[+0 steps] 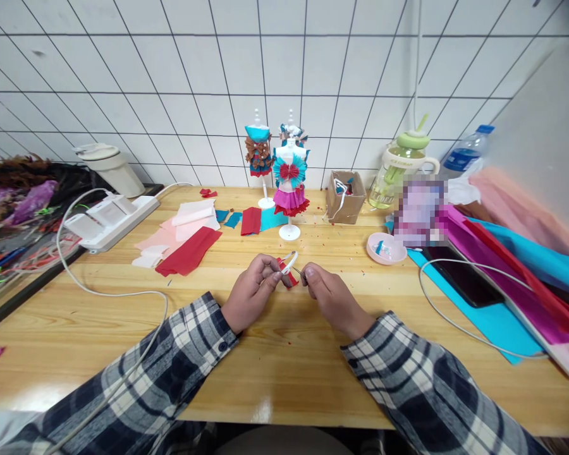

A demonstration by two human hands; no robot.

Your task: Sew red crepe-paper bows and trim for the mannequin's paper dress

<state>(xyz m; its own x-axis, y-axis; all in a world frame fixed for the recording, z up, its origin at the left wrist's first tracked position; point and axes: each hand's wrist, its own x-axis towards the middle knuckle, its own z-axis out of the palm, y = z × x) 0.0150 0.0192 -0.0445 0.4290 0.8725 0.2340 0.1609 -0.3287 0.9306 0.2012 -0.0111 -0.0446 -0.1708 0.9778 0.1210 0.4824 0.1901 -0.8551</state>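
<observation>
My left hand (255,287) is closed, its fingers pinching a small red piece (290,279) that looks like crepe paper. A curved white strip (293,259) sticks up from the same spot. Facing it, my right hand (329,292) is closed on a thin dark object (299,272), whose tip points at the red piece; its kind is too small to tell. Just beyond the hands stands a white mini dress form (289,189) in a turquoise bow with a red middle and a pink skirt. Two more dressed forms stand behind it, one on the left (258,151).
Red crepe paper (189,251) lies with pale sheets on the left, near a white power strip (118,221). A cardboard box (345,205), a pink dish (394,254), a drink bottle (393,170), a phone (462,275) and coloured paper (497,253) stand or lie rightward. White cables cross both sides.
</observation>
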